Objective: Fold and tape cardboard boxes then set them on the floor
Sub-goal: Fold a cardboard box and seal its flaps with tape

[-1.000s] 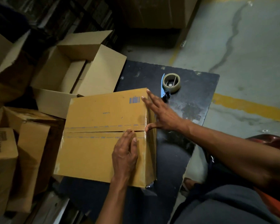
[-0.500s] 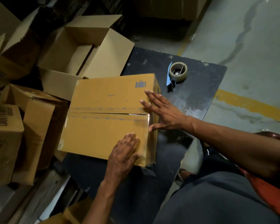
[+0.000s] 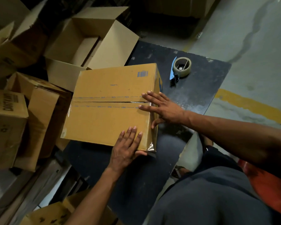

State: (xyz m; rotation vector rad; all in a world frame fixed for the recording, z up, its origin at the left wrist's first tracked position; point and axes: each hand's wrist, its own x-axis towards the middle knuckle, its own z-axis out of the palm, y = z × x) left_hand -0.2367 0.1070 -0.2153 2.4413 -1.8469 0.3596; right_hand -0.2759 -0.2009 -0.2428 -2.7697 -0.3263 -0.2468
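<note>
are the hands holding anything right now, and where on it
Nothing is gripped. Both hands lie flat on the taped cardboard box: the left hand at its near right corner, the right hand across the right end of the seam.

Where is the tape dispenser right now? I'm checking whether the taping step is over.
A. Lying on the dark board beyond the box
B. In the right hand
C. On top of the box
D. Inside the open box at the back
A: the tape dispenser lies alone on the dark board, while both the left hand and right hand lie flat on the box.
</note>
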